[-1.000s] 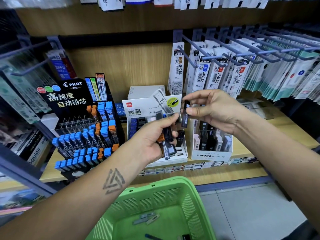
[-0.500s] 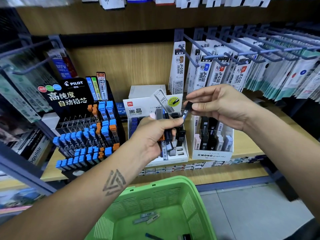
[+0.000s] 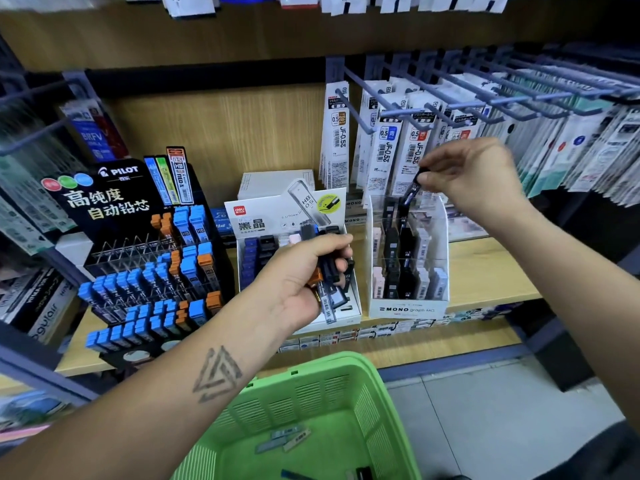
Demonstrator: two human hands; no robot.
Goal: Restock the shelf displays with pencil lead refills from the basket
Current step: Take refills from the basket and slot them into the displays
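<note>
Pencil lead refill (image 3: 412, 192), dark and tilted, is pinched at its top by the right hand (image 3: 474, 174) above the white MONO display box (image 3: 408, 306) on the shelf. Left hand (image 3: 304, 275) grips a bundle of refills (image 3: 330, 285). Near, the green basket (image 3: 367, 393) holds a few more.

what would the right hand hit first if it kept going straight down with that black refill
Probably the white MONO display box: the right hand pinches a black refill slanting down over its back row, so the dark cases standing there come first. Depth is unclear.
</note>
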